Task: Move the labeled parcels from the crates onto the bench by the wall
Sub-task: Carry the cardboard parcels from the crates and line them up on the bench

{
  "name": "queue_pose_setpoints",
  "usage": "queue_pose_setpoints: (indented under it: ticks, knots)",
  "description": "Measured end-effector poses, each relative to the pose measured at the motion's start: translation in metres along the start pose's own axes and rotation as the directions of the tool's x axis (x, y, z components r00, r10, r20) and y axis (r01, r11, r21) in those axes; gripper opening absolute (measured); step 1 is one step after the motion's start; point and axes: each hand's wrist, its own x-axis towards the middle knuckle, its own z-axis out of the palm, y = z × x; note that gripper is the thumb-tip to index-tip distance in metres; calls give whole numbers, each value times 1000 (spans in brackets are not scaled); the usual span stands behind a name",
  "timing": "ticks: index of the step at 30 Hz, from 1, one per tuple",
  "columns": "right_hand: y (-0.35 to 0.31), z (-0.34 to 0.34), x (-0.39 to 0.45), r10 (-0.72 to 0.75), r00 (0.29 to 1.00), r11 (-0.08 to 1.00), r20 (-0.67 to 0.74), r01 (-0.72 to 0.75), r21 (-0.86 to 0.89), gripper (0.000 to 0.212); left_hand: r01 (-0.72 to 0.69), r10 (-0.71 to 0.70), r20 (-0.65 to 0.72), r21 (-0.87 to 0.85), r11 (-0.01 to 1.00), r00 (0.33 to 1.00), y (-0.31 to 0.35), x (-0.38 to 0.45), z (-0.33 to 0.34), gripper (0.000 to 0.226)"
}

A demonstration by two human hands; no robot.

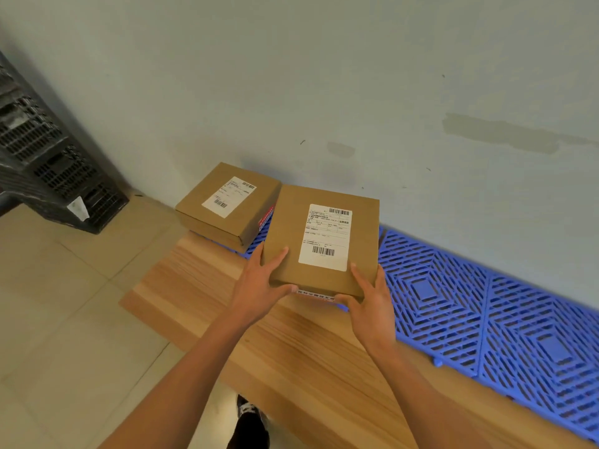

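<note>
I hold a flat brown cardboard parcel with a white barcode label on top. My left hand grips its near left corner, thumb on top. My right hand grips its near right corner, thumb on top and fingers under the edge. The parcel is tilted slightly over the wooden bench and the blue grid mat by the wall. A second labeled brown parcel lies at the bench's far left end, close beside the held one.
Dark plastic crates are stacked against the wall at far left. Pale floor tiles run left of the bench. My shoe shows below. The blue mat stretches bare to the right along the wall.
</note>
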Motion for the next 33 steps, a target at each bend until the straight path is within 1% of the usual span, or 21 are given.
queue_pose_setpoints:
  ticks: [3,6,9,11,13,16,18,21,23,29,33]
  knots:
    - [-9,28,16,60,996,998,-59,-60,-1,73,-58,53,99,50,997,994,-21,38,-12,89]
    - [-20,55,30,105,989,994,-103,-103,22,73,-127,97,165,187,974,982,-42,71,-26,89]
    - [-32,81,45,136,982,991,-128,-135,19,73,-198,126,232,320,927,964,-63,101,-42,87]
    - [-38,97,55,164,976,986,-141,-162,25,74,-235,155,252,326,916,955,-76,119,-52,82]
    - [-41,112,64,197,971,980,-138,-195,25,74,-243,169,243,318,916,955,-88,135,-60,80]
    - [-37,130,75,206,971,978,-125,-206,9,75,-231,160,225,334,914,961,-105,159,-64,75]
    - [-34,140,79,211,971,977,-114,-212,2,76,-239,148,262,363,901,954,-113,170,-64,69]
    - [-36,149,83,247,963,969,-108,-248,5,73,-293,146,345,427,855,927,-120,178,-62,64]
    - [-38,152,87,269,957,963,-105,-270,-1,72,-321,156,366,450,833,917,-124,181,-60,62]
    - [-33,157,92,273,956,962,-106,-274,3,75,-366,184,373,508,780,909,-129,183,-54,59]
    - [-33,158,90,273,956,962,-107,-273,17,75,-375,199,364,518,768,910,-130,185,-53,58]
